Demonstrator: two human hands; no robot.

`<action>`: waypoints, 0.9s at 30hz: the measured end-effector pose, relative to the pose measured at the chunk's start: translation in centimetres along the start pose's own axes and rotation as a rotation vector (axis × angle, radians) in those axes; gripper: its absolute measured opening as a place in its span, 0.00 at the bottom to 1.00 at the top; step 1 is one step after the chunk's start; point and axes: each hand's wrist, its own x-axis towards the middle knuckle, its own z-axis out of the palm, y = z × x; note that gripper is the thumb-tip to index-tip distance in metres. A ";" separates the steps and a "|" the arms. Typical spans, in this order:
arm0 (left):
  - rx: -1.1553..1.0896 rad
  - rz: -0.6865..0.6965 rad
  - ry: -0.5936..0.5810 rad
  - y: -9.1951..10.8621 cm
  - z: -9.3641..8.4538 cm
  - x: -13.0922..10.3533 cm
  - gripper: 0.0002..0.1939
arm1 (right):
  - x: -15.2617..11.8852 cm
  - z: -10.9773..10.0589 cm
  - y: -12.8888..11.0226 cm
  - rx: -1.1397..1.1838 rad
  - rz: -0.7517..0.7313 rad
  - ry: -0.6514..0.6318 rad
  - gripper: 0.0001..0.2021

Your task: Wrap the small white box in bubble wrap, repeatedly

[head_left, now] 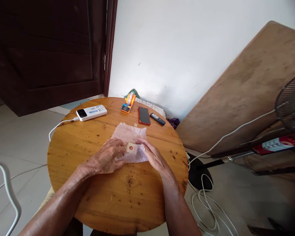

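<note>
A sheet of bubble wrap lies on the round wooden table, its near part folded up toward a small cream-coloured packet with a round red mark. My left hand is at the left side of the wrap, fingers bent around its edge beside the packet. On the other side, my right hand grips the raised right part of the wrap, fingertips close to the packet's upper right corner. Part of the packet is covered by the wrap, and some fingertips are hidden.
On the wooden table, a white power bank with a cable sits left. An orange tape dispenser, red-edged phone and dark handheld device lie toward the back. A fan and looped cable are right.
</note>
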 end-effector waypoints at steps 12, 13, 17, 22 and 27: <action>-0.139 -0.060 0.319 0.0 2.8 1.2 0.04 | 0.1 -0.3 0.3 0.251 0.131 -0.039 0.33; -0.165 -0.088 0.317 0.0 2.9 1.3 0.04 | 0.1 -0.5 0.3 0.252 0.119 -0.044 0.33; -0.261 -0.179 0.292 0.3 3.0 1.6 0.03 | -0.2 -0.9 0.1 0.276 0.048 -0.143 0.29; -0.363 -0.214 0.241 0.4 3.1 2.0 0.03 | 0.0 -0.4 0.0 0.247 0.139 -0.059 0.14; -0.408 -0.217 0.234 0.3 3.0 2.4 0.04 | 0.2 -0.3 0.0 0.167 0.244 0.110 0.11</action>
